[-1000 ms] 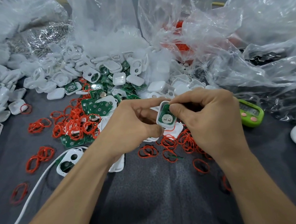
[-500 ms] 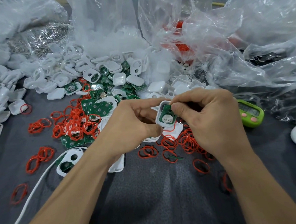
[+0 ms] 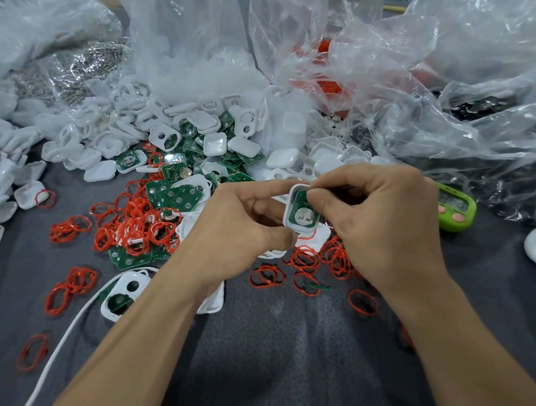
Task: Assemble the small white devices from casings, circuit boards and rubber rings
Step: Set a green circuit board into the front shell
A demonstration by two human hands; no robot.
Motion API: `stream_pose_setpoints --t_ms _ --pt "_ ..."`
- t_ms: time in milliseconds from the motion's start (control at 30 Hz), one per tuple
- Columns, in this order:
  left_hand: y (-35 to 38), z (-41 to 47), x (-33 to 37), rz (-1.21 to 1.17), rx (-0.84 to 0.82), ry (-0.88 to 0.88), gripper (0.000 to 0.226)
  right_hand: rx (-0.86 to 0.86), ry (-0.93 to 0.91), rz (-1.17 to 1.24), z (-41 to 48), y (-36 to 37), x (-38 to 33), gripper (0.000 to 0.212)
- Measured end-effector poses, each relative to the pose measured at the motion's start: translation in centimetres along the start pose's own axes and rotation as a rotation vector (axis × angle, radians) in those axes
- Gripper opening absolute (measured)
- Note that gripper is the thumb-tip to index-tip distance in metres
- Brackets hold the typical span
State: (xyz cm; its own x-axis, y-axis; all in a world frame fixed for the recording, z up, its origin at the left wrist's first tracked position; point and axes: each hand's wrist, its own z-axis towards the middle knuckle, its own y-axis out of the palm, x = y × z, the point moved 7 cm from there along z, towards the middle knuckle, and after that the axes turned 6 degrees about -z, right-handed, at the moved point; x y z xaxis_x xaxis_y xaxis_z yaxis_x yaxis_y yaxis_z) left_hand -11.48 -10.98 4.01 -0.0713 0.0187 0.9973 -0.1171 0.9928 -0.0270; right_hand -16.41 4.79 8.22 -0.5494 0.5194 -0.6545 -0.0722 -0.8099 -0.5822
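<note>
White casing (image 3: 289, 213) rim pinched by L hand (image 3: 233, 230).

You're at a parts-assembly bench: white casings (image 3: 215, 143), green circuit boards (image 3: 179, 197) and red rubber rings (image 3: 129, 233) heaped left of centre, clear plastic bags (image 3: 441, 64) along the top.

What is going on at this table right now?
A person is assembling a small device. The left hand holds a white casing with a green circuit board seated in it, while the right hand pinches its top edge, thumb on the board. Loose red rubber rings, more casings and boards lie on the grey table. No ring is visibly fitted yet.
</note>
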Motion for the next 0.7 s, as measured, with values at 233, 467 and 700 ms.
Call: stream_pose_setpoints --t_ms 233,467,700 --pt "0.2 0.0 0.0 -0.043 -0.016 0.0 0.065 0.062 -0.009 -0.029 -0.2 -0.2 -0.5 0.012" --pt "0.1 0.1 0.0 -0.109 0.0 -0.01 0.064 0.068 -0.005 0.012 -0.2 -0.3 -0.3 0.011" --pt "-0.1 0.1 -0.1 -0.188 0.01 -0.031 0.063 -0.11 0.338 0.521 0.7 0.1 2.6 0.023"
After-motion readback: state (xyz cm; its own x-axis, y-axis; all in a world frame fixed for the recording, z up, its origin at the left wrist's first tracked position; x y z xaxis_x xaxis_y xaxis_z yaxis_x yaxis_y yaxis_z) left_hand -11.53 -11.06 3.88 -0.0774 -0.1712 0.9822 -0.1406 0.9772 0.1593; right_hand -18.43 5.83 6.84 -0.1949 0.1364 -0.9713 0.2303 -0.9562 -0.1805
